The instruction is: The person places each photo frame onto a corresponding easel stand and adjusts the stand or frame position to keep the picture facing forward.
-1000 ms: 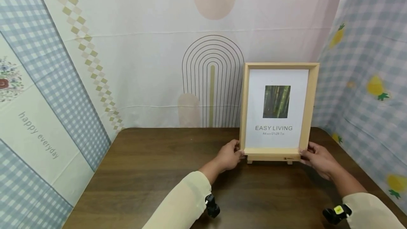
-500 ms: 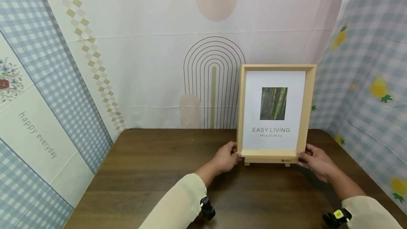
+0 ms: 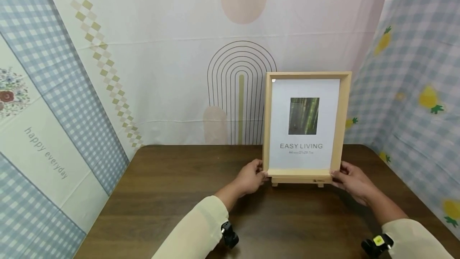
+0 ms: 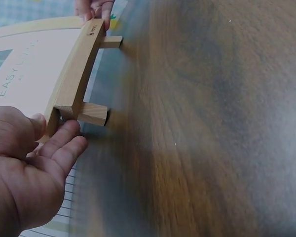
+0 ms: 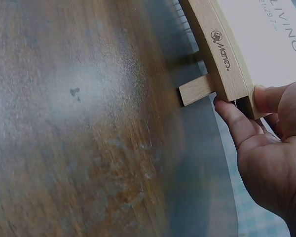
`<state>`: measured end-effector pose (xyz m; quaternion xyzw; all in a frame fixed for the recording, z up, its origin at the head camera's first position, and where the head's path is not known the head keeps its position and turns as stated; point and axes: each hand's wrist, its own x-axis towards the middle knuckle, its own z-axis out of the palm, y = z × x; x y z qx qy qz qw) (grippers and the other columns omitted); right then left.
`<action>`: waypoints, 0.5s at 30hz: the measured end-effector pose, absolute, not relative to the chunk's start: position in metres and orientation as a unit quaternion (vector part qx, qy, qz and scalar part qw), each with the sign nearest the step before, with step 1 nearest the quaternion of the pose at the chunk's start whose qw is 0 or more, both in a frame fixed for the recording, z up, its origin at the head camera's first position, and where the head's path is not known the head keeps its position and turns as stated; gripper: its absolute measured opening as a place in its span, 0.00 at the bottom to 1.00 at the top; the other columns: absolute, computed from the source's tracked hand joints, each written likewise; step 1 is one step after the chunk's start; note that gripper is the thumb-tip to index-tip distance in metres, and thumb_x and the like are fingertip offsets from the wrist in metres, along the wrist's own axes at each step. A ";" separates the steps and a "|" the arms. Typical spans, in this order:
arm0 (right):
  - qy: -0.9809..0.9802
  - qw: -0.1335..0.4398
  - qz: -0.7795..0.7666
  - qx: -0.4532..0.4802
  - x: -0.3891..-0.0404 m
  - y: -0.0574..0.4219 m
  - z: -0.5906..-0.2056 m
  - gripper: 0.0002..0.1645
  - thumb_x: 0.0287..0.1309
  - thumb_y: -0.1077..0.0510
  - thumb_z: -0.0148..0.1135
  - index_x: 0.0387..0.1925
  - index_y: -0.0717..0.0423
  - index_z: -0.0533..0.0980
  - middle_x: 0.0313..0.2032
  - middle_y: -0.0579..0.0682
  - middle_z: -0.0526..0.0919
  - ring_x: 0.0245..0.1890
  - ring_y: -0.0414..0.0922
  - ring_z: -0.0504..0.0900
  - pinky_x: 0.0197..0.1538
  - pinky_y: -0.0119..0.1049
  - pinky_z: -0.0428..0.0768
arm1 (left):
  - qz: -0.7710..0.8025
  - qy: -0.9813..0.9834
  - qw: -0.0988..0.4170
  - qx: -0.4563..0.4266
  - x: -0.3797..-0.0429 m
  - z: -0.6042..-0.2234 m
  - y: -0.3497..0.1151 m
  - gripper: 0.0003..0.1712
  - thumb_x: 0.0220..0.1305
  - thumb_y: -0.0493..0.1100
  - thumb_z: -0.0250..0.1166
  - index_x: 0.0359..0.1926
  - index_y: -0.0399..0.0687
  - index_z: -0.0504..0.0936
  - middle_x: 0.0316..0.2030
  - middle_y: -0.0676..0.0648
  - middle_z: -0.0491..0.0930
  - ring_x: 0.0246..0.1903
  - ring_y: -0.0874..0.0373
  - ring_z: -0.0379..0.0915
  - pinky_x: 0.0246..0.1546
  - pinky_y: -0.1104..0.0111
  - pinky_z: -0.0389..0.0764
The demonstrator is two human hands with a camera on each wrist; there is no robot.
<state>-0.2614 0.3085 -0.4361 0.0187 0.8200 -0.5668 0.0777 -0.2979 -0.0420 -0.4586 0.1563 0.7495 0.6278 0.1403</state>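
A pale wooden picture frame (image 3: 266,123) stands upright towards the right of the table, with a white "EASY LIVING" sheet inside and a bamboo picture on it. Its bottom edge sits on the ledge of a small wooden easel (image 3: 301,180), whose two short feet show below; the rest of the easel is hidden behind the frame. My left hand (image 3: 249,177) grips the frame's lower left corner, thumb in front and fingers below and behind. At the lower right corner my right hand (image 3: 355,182) holds it likewise, a finger touching the easel ledge (image 5: 219,54) in the right wrist view.
The dark brown wooden table (image 3: 172,195) spreads to the left and front of the frame. A patterned pale cloth (image 3: 172,83) hangs close behind, and checked cloths line the left and right sides. Black wrist cameras sit on both sleeves.
The picture frame and easel have shifted a little to the left, carried along with both hands. The grip at the two lower corners looks the same.
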 end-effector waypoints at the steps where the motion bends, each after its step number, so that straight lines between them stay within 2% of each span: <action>1: 0.819 0.078 -0.568 0.018 -0.262 0.308 -0.436 0.40 0.80 0.55 0.49 0.76 0.76 0.44 0.62 0.76 0.66 0.53 0.48 0.80 0.56 0.44 0.83 | 0.626 0.751 0.140 0.155 -0.298 -0.458 -0.042 0.20 0.75 0.32 0.57 0.64 0.31 0.70 0.45 0.41 0.78 0.46 0.48 0.84 0.46 0.62 0.86; 7: 0.820 0.081 -0.566 0.016 -0.263 0.308 -0.435 0.39 0.80 0.57 0.48 0.76 0.76 0.43 0.63 0.76 0.65 0.56 0.53 0.79 0.56 0.45 0.82 | 0.621 0.755 0.142 0.153 -0.297 -0.459 -0.041 0.20 0.76 0.32 0.57 0.65 0.31 0.69 0.46 0.41 0.78 0.47 0.47 0.83 0.47 0.61 0.86; 15: 0.821 0.081 -0.565 0.011 -0.263 0.304 -0.435 0.39 0.80 0.57 0.49 0.75 0.76 0.46 0.61 0.75 0.67 0.55 0.54 0.79 0.55 0.43 0.83 | 0.619 0.759 0.135 0.153 -0.295 -0.459 -0.046 0.19 0.76 0.32 0.57 0.64 0.30 0.69 0.47 0.39 0.78 0.50 0.41 0.82 0.47 0.61 0.86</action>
